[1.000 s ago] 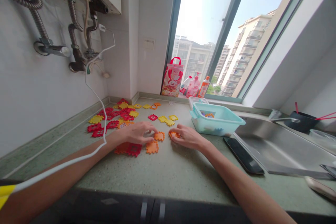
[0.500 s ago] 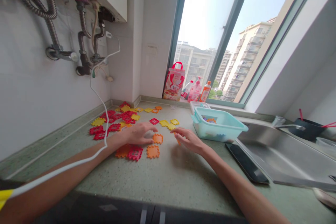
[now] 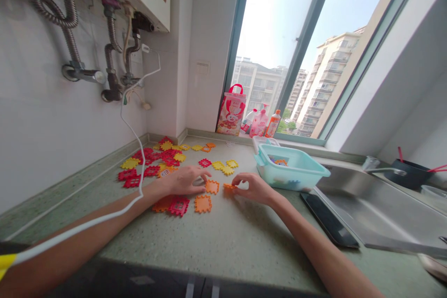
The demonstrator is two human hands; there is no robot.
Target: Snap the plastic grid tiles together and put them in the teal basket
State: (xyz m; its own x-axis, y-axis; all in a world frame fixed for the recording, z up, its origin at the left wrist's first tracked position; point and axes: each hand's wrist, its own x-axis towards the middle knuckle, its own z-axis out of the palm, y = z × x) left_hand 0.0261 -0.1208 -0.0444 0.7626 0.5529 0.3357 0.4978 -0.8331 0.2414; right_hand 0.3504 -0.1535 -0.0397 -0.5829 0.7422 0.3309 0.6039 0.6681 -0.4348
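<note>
My right hand [image 3: 254, 188] pinches an orange notched tile [image 3: 228, 187] between thumb and fingertips, held edge-on to me. My left hand [image 3: 188, 180] is curled at the left side of another orange tile [image 3: 212, 187]; its thumb is on that tile's edge and the forefinger is near the top corner. A small gap separates the two tiles. Just below, one more orange tile [image 3: 203, 204] lies flat on the counter. Beside it is a red tile with a window pattern [image 3: 179, 206], overlapping an orange one [image 3: 161, 204] partly under my left wrist.
Red and yellow tiles [image 3: 171, 155] are heaped by the left wall, with yellow ones [image 3: 225, 166] farther back. A turquoise tub [image 3: 296, 171] holds more pieces. A phone [image 3: 329, 220] lies beside the sink [image 3: 380, 205]. A white cable [image 3: 131, 202] crosses before my left forearm.
My right hand has turned its orange tile up level, facing the left-hand tile, and pinches it more plainly. The left-hand tile has shifted slightly right.
</note>
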